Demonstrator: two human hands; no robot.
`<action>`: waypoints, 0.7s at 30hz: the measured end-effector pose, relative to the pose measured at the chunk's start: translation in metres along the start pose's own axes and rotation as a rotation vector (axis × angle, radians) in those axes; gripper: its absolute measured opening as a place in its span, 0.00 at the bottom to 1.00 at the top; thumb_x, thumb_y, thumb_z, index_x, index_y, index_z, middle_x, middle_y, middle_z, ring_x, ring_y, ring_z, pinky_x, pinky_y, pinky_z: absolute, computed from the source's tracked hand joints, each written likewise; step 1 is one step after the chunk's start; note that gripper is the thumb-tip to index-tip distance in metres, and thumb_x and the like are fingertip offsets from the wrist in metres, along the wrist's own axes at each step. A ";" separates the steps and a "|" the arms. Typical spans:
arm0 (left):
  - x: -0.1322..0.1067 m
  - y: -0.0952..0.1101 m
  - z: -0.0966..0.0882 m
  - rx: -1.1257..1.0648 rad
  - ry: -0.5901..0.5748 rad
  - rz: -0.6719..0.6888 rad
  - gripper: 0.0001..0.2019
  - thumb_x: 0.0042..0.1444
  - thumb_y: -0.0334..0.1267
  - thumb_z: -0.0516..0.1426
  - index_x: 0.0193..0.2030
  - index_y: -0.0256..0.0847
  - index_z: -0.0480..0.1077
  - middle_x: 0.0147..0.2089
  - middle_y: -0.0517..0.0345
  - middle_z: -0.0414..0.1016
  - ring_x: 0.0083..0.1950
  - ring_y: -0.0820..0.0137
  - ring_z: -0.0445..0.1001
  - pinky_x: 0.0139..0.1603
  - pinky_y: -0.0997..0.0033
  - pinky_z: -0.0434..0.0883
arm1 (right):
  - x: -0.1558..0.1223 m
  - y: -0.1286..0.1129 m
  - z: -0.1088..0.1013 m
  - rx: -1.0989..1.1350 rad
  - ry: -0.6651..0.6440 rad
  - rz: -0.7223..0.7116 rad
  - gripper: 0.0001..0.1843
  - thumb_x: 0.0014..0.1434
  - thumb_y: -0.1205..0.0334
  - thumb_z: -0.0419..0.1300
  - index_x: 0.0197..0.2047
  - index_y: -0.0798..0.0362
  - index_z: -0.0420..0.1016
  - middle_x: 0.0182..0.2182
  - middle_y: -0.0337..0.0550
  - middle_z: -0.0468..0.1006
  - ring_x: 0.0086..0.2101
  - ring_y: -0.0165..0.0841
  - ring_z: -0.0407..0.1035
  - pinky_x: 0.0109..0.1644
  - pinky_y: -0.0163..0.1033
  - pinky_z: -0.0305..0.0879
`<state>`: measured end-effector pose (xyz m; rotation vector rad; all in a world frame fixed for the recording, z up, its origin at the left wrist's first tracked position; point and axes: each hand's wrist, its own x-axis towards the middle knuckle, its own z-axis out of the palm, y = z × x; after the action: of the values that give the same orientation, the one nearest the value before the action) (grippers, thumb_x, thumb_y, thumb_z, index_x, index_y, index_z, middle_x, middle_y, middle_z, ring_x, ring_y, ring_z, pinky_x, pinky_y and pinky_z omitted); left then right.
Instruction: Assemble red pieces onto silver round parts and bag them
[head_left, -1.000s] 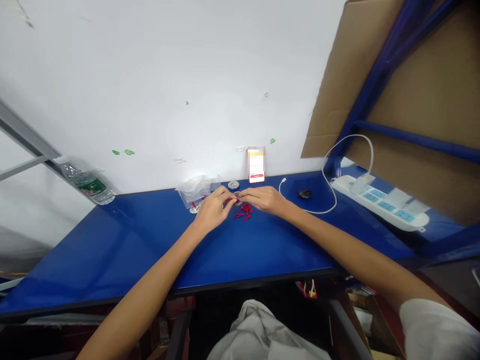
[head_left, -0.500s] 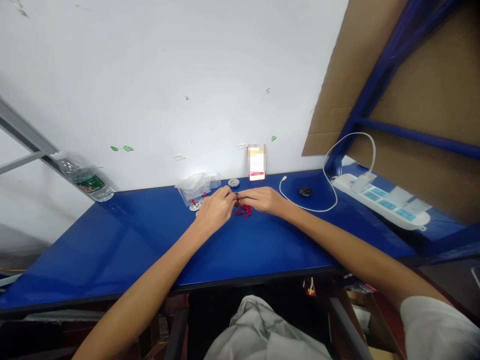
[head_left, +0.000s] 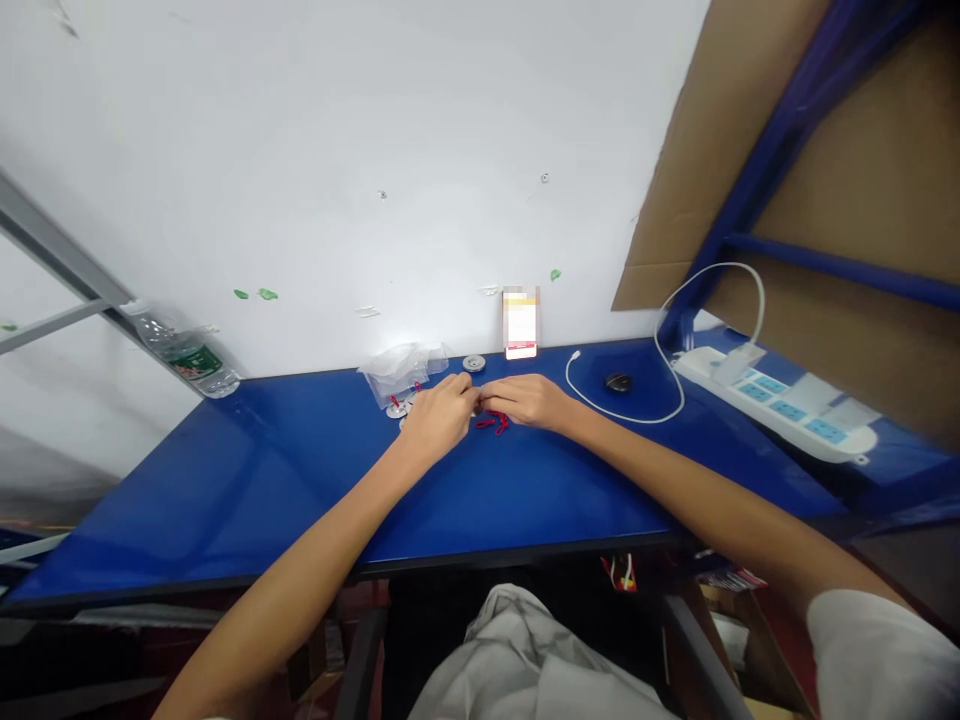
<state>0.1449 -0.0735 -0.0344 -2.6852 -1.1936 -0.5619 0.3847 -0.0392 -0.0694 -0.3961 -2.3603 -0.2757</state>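
Note:
My left hand (head_left: 439, 414) and my right hand (head_left: 527, 400) meet fingertip to fingertip over the far middle of the blue table (head_left: 285, 470). Both are closed in a pinch on a tiny part between them, too small to name. Several small red pieces (head_left: 493, 424) lie on the table just under and in front of my right hand. A clear plastic bag (head_left: 399, 368) with a few red pieces sits behind my left hand. One round silver disc (head_left: 395, 408) lies beside the bag and another silver disc (head_left: 473, 363) lies near the wall.
A small card (head_left: 520, 323) leans on the white wall. A white cable (head_left: 600, 400) loops to a white power strip (head_left: 780, 412) at the right, with a black round object (head_left: 618, 382) beside it. A water bottle (head_left: 189, 352) lies at the left. Cardboard backs the blue shelf frame.
My hands have stayed together at the same spot, with the fingertips drawn a little closer. The view has shifted slightly to the left and down.

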 end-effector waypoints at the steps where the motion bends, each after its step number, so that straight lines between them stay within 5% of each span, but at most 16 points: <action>1: 0.000 -0.002 0.001 -0.032 -0.007 0.002 0.10 0.72 0.32 0.56 0.42 0.42 0.80 0.46 0.46 0.77 0.47 0.58 0.77 0.38 0.63 0.70 | 0.000 0.000 0.000 -0.029 -0.006 -0.030 0.16 0.80 0.60 0.52 0.47 0.46 0.82 0.45 0.44 0.86 0.43 0.35 0.82 0.49 0.42 0.82; 13: 0.006 -0.021 0.003 -0.610 0.049 -0.079 0.06 0.66 0.38 0.64 0.37 0.44 0.83 0.39 0.56 0.85 0.39 0.64 0.81 0.44 0.65 0.75 | 0.006 -0.005 -0.009 -0.122 -0.030 -0.069 0.16 0.79 0.64 0.53 0.45 0.46 0.82 0.45 0.42 0.87 0.41 0.34 0.81 0.47 0.40 0.79; 16: 0.007 -0.023 0.002 -0.735 0.058 -0.131 0.08 0.64 0.44 0.67 0.44 0.45 0.84 0.43 0.54 0.85 0.40 0.64 0.82 0.43 0.65 0.78 | 0.005 -0.003 -0.010 -0.063 0.006 -0.023 0.15 0.77 0.67 0.55 0.45 0.46 0.83 0.47 0.43 0.87 0.40 0.34 0.81 0.46 0.39 0.78; 21: 0.008 -0.028 0.000 -0.884 0.324 -0.366 0.17 0.67 0.48 0.63 0.57 0.44 0.80 0.51 0.50 0.84 0.45 0.64 0.82 0.37 0.69 0.79 | 0.004 -0.004 -0.005 0.077 0.160 0.198 0.11 0.73 0.70 0.58 0.48 0.47 0.81 0.46 0.44 0.86 0.44 0.35 0.82 0.47 0.40 0.78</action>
<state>0.1296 -0.0494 -0.0320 -2.7781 -1.6063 -1.8797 0.3838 -0.0436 -0.0632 -0.5457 -2.1491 -0.1181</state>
